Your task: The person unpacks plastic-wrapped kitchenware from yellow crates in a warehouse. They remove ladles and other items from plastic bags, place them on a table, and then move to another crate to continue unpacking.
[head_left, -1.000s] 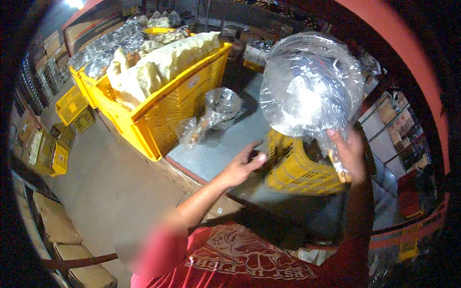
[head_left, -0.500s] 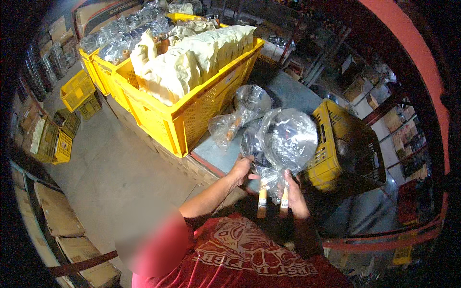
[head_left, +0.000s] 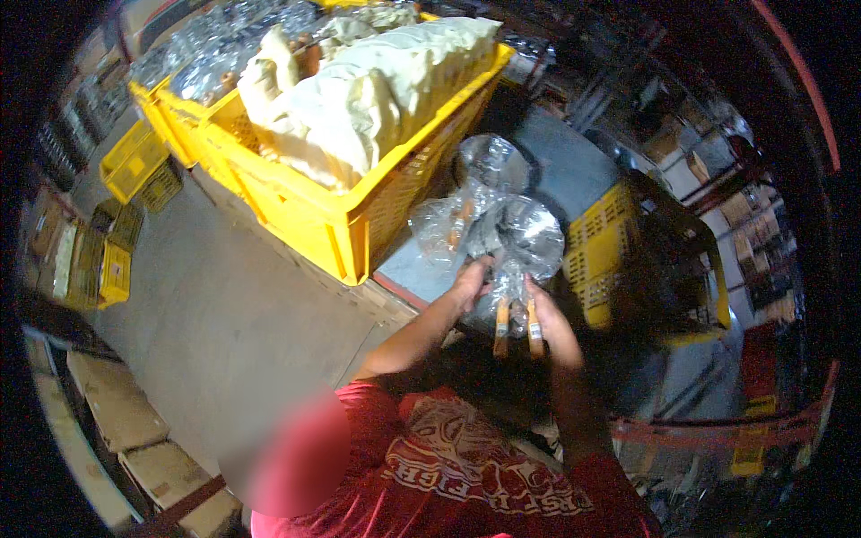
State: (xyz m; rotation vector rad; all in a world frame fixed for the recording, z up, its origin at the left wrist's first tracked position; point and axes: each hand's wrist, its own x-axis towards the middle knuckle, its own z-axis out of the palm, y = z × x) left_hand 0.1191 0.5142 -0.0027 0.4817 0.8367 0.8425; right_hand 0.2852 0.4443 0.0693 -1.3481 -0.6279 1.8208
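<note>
Two shiny round metal pans (head_left: 535,235) in clear plastic wrap are held side by side over the grey tabletop, their orange-brown handles (head_left: 502,334) pointing back toward me. My left hand (head_left: 473,285) is closed on the left pan's wrap near the base of its handle. Beside the other handle (head_left: 535,332), my right hand (head_left: 547,309) grips the right pan, its fingers partly hidden. Just beyond, another wrapped pan (head_left: 493,161) lies on the table, its handle inside crumpled plastic. The two held pans partly overlap, and glare on the plastic blurs their outlines.
To the left stands a large yellow crate (head_left: 350,238) packed with cream-coloured wrapped items (head_left: 377,99). A yellow perforated crate (head_left: 599,260) lies close to my right hand. Smaller yellow crates (head_left: 134,166) and cardboard boxes (head_left: 117,399) sit on the left floor side.
Both hands have moved farther from my body with the two pans. The pans have tilted so their round faces look smaller, closer to the pan lying on the table.
</note>
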